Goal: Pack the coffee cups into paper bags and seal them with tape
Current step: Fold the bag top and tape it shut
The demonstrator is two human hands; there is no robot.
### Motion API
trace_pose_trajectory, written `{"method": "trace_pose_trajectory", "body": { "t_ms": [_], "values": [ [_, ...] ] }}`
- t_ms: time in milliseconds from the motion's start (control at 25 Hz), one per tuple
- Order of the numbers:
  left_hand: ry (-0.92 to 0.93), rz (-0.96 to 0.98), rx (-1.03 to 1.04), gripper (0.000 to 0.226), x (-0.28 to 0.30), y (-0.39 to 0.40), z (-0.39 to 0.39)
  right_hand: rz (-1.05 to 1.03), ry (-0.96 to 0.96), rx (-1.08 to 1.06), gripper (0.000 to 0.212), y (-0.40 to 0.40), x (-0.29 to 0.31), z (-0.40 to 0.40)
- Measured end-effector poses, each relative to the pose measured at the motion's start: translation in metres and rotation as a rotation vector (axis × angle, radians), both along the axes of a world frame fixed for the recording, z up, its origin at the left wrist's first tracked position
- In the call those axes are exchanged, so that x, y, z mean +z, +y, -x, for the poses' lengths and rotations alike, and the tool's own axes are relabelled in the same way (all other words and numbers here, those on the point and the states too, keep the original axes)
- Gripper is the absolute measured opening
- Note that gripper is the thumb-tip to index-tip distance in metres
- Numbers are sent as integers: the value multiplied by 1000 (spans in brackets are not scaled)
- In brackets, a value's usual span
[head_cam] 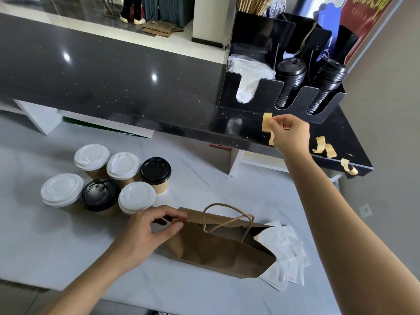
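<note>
Paper bag [218, 248]: plain brown, handles matching. Six cups [106, 183] at ten o'clock of it: tan walls, four white lids, two black. Tape piece [266, 122] at one o'clock: yellowish tan. Counter [113, 83]: black with pale speckles. Organizer [281, 71]: glossy black, black lids inside. Table cover [45, 242]: white.

Cups [106, 180] left of bag [218, 246] (napkins [286, 253] under its right end), organizer [279, 71] behind on counter [113, 76].
</note>
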State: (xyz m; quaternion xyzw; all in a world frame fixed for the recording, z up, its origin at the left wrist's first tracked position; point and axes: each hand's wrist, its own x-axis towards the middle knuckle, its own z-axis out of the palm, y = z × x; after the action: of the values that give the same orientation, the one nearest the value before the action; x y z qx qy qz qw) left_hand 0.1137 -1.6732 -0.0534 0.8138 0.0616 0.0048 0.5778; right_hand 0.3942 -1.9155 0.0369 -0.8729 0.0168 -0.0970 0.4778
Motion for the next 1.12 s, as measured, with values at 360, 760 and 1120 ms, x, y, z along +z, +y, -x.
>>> {"method": "trace_pose_trajectory", "body": {
  "t_ms": [360, 760, 1120],
  "values": [
    [-13, -43, -25, 22, 1, 3, 5, -222, -1, 130, 8, 1, 33, 60],
    [-53, -83, -61, 18, 0, 6, 8, -368, 6, 272, 12, -13, 72, 182],
    [-85, -123, -107, 18, 5, 7, 10, -486, -46, 502, 25, -7, 79, 271]
  ]
}}
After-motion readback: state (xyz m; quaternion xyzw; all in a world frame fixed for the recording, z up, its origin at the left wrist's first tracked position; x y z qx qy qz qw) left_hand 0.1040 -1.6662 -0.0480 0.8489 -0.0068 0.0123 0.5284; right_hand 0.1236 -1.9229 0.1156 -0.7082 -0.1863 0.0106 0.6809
